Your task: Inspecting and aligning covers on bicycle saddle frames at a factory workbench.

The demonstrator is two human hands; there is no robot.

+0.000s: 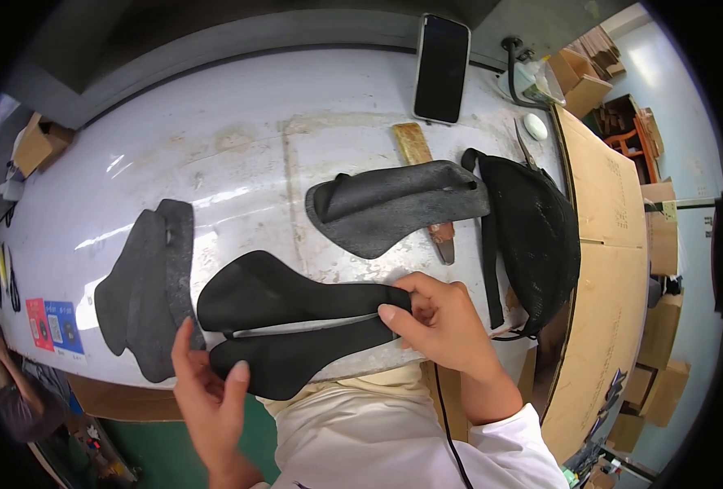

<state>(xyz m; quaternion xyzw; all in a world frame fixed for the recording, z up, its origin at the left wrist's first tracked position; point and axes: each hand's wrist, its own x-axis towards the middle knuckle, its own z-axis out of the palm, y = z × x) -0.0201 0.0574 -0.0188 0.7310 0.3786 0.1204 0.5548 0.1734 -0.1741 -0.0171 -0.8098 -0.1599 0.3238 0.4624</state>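
**Two hands aligning a black shoe-upper piece at the desk edge**

Seen from above, at the near edge of a white desk [239,106]. Flat on it, a black upper piece [284,322], folded or doubled so that two lobes meet along a pale seam running left to right. Right hand [435,322] pinching the right end of that seam, thumb on top, fingers curled under. Left hand [210,391] at the lower left end, thumb and forefinger closing lightly on the edge, the other fingers loose.

Just left of the piece, a stack of dark grey cut pieces [145,285]. Farther back, a grey piece [394,208] lying over a worn wooden tool [422,175]. To the right, a black mesh pouch [532,236] with a strap hanging down. At the far edge, a dark phone [441,69]. Cardboard boxes [581,81] beyond the right side.

For a clean result, by the look of it: keep the two edges level along the whole seam, hold the right end fixed, and smooth leftward with the left hand so no ripple forms. Keep the piece flat on the desk rather than lifted, and clear of the grey stack beside it.
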